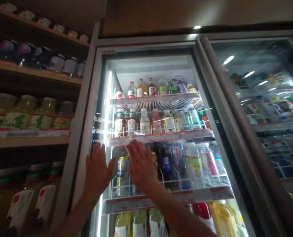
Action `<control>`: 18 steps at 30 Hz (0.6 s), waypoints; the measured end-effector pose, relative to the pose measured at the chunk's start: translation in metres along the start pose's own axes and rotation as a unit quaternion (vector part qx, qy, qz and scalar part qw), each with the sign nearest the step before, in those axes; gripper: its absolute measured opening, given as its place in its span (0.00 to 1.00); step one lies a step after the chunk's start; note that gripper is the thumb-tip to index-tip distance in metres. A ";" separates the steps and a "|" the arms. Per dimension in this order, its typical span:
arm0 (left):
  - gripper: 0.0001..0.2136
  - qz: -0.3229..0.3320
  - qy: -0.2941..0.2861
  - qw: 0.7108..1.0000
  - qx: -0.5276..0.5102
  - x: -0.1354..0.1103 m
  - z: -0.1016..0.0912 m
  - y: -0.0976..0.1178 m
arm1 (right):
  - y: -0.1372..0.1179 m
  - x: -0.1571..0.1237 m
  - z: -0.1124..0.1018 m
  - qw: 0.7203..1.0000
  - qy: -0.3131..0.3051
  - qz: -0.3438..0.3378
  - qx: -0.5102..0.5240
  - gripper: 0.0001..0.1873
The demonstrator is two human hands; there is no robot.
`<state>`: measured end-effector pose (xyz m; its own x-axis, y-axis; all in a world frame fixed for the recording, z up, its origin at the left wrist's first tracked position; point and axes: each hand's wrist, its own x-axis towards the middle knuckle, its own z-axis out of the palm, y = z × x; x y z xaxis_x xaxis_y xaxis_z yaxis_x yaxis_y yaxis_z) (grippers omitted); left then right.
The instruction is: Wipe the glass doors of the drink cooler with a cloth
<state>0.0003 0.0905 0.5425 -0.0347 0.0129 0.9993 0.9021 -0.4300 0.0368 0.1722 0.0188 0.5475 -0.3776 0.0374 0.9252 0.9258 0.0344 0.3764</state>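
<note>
My left hand (97, 171) is raised against the glass door (103, 131) of a lit drinks cooler, near the door's left edge. Its fingers are stretched up and the thumb is spread out to the right, with nothing in it. To its right, my right hand (142, 166) lies flat at the glass with the fingers close together. A thin pale edge shows beside its fingertips, but I cannot make out what that is. Behind the glass, between the hands, stands a gold and blue can (122, 174). The right hand covers part of that shelf.
Several shelves of bottles (144, 121) fill the cooler. A long door handle (225, 95) runs down its right side, beside another glass-fronted cooler (267, 108). At left, wooden shelves (27, 141) hold jars and bottles close to the cooler frame (87, 98).
</note>
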 end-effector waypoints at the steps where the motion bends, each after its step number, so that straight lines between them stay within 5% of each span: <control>1: 0.30 0.007 -0.001 1.000 0.000 -0.001 -0.001 -0.001 | -0.010 0.005 0.003 0.999 -0.012 -0.038 0.013 0.32; 4: 0.30 0.036 0.015 0.999 -0.002 0.004 -0.003 -0.007 | 0.024 0.005 -0.011 1.000 -0.007 -0.015 -0.005 0.30; 6: 0.29 0.054 0.030 0.998 -0.008 0.014 -0.006 -0.010 | 0.082 0.002 -0.030 0.990 0.028 0.126 -0.061 0.30; 8: 0.29 0.066 0.039 0.997 -0.016 0.028 -0.009 -0.011 | 0.133 0.006 -0.046 0.948 0.098 0.283 -0.111 0.30; 10: 0.29 0.068 0.040 0.997 -0.023 0.043 -0.011 -0.012 | 0.150 0.018 -0.050 0.912 0.135 0.367 -0.121 0.30; 12: 0.28 0.057 0.039 0.997 -0.025 0.054 -0.011 -0.013 | 0.124 0.036 -0.041 0.932 0.108 0.332 -0.101 0.31; 15: 0.28 0.040 0.029 0.998 -0.024 0.058 -0.010 -0.019 | 0.042 0.060 -0.014 0.992 0.010 0.119 -0.037 0.31; 18: 0.27 0.045 0.015 0.999 -0.021 0.057 -0.009 -0.025 | -0.005 0.070 0.001 0.997 -0.039 -0.061 0.013 0.31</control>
<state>-0.0277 0.0938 0.5989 0.0321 -0.0543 0.9980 0.8833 -0.4657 -0.0537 0.1417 0.0217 0.6101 -0.4890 0.1092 0.8654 0.8722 0.0696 0.4841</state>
